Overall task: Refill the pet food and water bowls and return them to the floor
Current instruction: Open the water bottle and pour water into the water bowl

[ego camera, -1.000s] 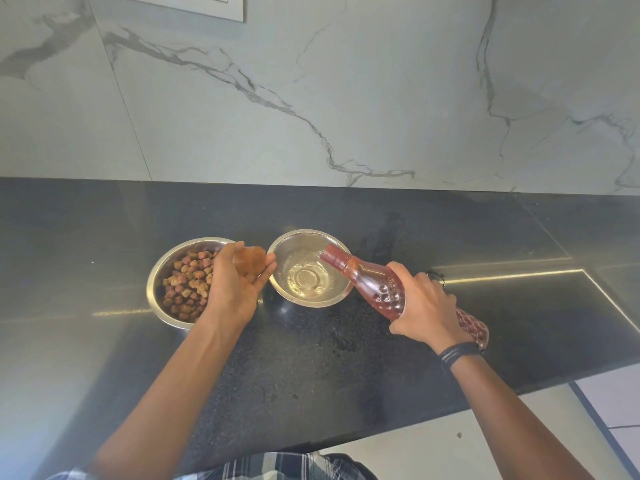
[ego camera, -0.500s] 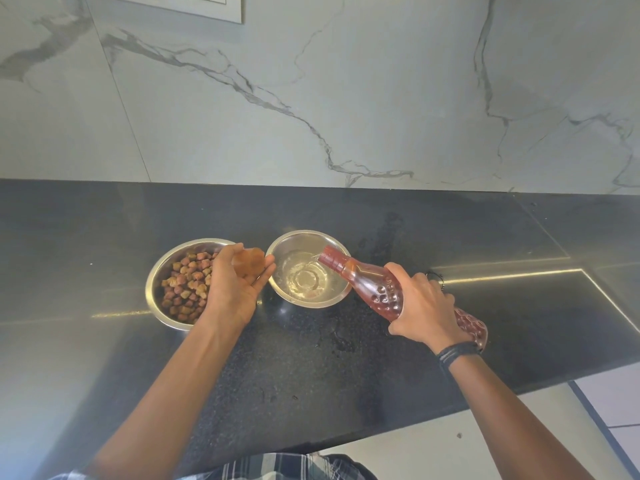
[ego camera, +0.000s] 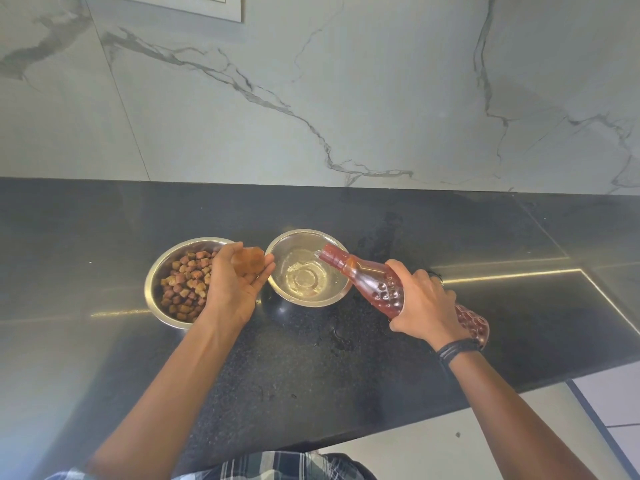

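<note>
A person is standing at a dark speckled stone desk [ego camera: 311,368], seen from the head camera, with two steel bowls sitting side by side near the marble-patterned wall [ego camera: 346,98]. The right hand [ego camera: 420,308] is wrapped around the body of a reddish translucent dimpled bottle [ego camera: 375,285], tilting it neck-down so that its mouth is reaching over the rim of the water bowl [ego camera: 309,268]; a thin stream of clear water is running from the mouth into the bowl, which is holding a shallow pool. The left hand [ego camera: 232,285] is hovering between the two bowls, fingers curled, cupping the bottle's orange-brown cap [ego camera: 247,262] in the palm. Just to the left, the food bowl [ego camera: 166,271] is resting on the desk, filled with brown and reddish kibble [ego camera: 187,289], partly covered by the left hand. A dark braided band [ego camera: 457,349] is circling the right wrist. Small wet patches are glistening on the desk in front of the water bowl. A plaid garment [ego camera: 277,467] is showing at the bottom edge, and pale floor tiles [ego camera: 450,427] are lying beyond the desk's near edge.
</note>
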Available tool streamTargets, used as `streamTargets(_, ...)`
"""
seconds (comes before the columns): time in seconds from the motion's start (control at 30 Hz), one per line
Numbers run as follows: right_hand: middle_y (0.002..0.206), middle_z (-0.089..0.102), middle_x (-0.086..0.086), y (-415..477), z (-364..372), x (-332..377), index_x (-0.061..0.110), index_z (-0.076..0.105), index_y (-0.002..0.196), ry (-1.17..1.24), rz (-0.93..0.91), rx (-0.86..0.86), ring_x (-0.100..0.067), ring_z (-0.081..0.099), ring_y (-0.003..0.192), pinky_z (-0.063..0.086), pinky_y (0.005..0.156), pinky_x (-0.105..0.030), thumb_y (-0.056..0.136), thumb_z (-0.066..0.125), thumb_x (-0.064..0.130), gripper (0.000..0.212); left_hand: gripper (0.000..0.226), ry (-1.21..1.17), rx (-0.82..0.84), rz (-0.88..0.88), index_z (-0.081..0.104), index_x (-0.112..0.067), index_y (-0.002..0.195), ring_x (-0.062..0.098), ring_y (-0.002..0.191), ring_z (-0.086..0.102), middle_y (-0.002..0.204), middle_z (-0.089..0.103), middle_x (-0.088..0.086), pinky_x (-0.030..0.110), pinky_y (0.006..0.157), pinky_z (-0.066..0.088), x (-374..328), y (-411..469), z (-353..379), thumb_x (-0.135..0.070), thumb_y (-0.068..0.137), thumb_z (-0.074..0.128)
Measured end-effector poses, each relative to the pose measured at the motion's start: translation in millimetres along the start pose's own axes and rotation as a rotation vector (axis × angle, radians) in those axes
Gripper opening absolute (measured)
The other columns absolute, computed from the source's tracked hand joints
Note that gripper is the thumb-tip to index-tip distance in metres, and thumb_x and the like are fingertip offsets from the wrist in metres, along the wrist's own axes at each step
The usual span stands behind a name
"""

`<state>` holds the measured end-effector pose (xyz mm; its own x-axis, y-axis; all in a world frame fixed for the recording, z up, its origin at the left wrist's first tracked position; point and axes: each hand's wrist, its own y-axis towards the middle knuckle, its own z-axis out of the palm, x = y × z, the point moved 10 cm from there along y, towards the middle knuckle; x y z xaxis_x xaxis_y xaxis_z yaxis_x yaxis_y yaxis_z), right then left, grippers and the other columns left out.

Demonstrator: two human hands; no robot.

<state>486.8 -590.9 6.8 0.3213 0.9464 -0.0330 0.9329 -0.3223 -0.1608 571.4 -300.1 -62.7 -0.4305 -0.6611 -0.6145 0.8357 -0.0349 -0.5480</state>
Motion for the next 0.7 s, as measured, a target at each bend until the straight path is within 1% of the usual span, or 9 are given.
streamTargets(0.13,0.121,0.053,-0.006,0.1,-0.2,-0.3,0.040,0.019,0.148,-0.007,-0.003,-0.006,-0.031,0.053,0.115,0.047,0.093,-0.054,0.063,0.087,0.028,0.108,0.042,0.005,0.003,0.008,0.047,-0.008,0.136,0.033,0.106,0.068,0.130,0.059,0.020,0.043,0.097,0.054,-1.4,-1.1,1.3,-0.023,0.097,0.053)
streamTargets(0.33,0.123,0.054,-0.007,0.6,-1.1,0.1,0.039,0.019,0.149,-0.019,-0.009,-0.015,-0.031,0.053,0.117,0.047,0.095,-0.055,0.065,0.086,0.030,0.108,0.043,0.001,0.001,0.006,0.046,-0.008,0.137,0.033,0.106,0.068,0.130,0.058,0.019,0.041,0.094,0.056,-1.5,-2.1,1.7,-0.023,0.097,0.054)
streamTargets(0.47,0.123,0.053,-0.007,0.9,-0.8,0.5,0.039,0.019,0.149,-0.020,-0.007,-0.013,-0.031,0.053,0.117,0.047,0.094,-0.054,0.065,0.086,0.030,0.108,0.040,-0.004,0.001,0.005,0.046,-0.011,0.135,0.033,0.107,0.068,0.130,0.057,0.019,0.042,0.095,0.056,-1.3,-2.9,2.1,-0.024,0.097,0.054)
streamTargets(0.63,0.118,0.053,-0.007,1.6,0.4,1.6,0.040,0.020,0.148,-0.010,-0.009,-0.016,-0.032,0.053,0.113,0.047,0.091,-0.053,0.063,0.085,0.026,0.107,0.035,-0.016,-0.009,-0.005,0.052,-0.006,0.128,0.034,0.108,0.068,0.131,0.059,0.023,0.041,0.092,0.057,-0.6,-3.1,0.2,-0.023,0.097,0.054)
streamTargets(0.7,0.119,0.054,-0.007,2.0,0.1,1.8,0.040,0.020,0.148,-0.016,-0.010,-0.017,-0.032,0.053,0.114,0.048,0.092,-0.053,0.064,0.085,0.027,0.107,0.038,-0.020,-0.011,-0.007,0.051,-0.006,0.130,0.034,0.107,0.068,0.130,0.059,0.022,0.041,0.092,0.057,-0.2,-2.9,-0.3,-0.023,0.097,0.054)
